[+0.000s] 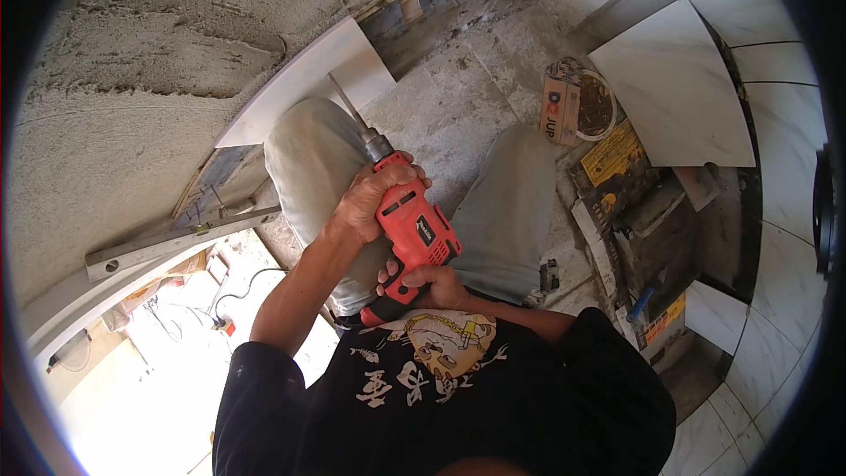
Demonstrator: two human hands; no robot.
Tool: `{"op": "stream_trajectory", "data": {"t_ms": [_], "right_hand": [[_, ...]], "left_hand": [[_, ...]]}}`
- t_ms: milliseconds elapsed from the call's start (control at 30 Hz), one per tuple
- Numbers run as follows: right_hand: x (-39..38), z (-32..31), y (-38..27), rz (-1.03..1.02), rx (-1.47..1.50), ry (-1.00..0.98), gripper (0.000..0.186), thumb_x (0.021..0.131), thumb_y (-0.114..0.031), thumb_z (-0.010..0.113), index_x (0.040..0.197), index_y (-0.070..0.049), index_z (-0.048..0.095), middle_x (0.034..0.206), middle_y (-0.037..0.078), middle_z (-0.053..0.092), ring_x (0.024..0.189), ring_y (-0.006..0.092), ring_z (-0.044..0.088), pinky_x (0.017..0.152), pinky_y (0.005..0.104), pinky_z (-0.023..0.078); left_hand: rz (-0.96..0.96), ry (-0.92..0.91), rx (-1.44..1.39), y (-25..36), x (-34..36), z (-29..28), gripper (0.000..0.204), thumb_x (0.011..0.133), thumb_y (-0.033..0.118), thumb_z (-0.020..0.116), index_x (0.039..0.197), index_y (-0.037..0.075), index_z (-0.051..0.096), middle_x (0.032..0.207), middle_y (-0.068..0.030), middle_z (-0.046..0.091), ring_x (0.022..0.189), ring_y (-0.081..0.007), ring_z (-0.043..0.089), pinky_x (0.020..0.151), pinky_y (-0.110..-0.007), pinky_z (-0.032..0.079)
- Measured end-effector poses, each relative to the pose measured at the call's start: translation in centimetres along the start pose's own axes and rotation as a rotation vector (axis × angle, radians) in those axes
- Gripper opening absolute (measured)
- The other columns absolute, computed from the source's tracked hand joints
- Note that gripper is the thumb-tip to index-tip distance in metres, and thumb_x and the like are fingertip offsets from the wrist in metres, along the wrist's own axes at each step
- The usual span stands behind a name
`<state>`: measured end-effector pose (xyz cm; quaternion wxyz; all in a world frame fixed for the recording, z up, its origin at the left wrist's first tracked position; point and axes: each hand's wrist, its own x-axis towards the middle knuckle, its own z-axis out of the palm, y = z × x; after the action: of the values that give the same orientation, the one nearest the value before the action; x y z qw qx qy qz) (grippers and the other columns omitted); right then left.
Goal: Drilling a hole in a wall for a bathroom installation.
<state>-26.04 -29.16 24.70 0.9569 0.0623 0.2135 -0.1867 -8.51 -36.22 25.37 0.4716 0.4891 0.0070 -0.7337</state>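
Likely for steadiness, the left hand (377,196) clasps the red plastic drill (421,227) ahead of the right hand (432,286), which grips its handle (399,294), exact hold partly obscured

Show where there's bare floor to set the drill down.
Beyond the drill, dusty floor looks bare between the pale tile at left and the cardboard box. Right of the right leg it's crowded: yellow packaging and a blue object.
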Motion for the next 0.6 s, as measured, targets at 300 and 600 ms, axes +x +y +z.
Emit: {"op": "stream_trajectory", "data": {"t_ms": [300, 600], "right_hand": [[0.13, -0.48, 0.32, -0.015, 0.084, -0.02, 0.044, 0.071, 0.009, 0.053, 0.114, -0.003, 0.054, 0.097, 0.01, 0.062, 0.099, 0.0293, 0.063, 0.091, 0.0471, 0.053], [0.01, 0.08, 0.19, -0.021, 0.076, -0.009, 0.044, 0.072, 0.008, 0.053, 0.114, -0.003, 0.054, 0.098, 0.01, 0.062, 0.1, 0.029, 0.063, 0.092, 0.0467, 0.054]], "left_hand": [[0.004, -0.006, 0.001, -0.09, -0.03, -0.11, 0.038, 0.078, 0.012, 0.075, 0.11, 0.003, 0.058, 0.097, -0.0113, 0.066, 0.094, -0.0276, 0.068, 0.085, -0.042, 0.057], [0.008, -0.011, -0.011, -0.22, 0.13, -0.35, 0.038, 0.078, 0.011, 0.075, 0.11, 0.003, 0.057, 0.097, -0.0116, 0.066, 0.094, -0.0281, 0.068, 0.085, -0.042, 0.057]]}}
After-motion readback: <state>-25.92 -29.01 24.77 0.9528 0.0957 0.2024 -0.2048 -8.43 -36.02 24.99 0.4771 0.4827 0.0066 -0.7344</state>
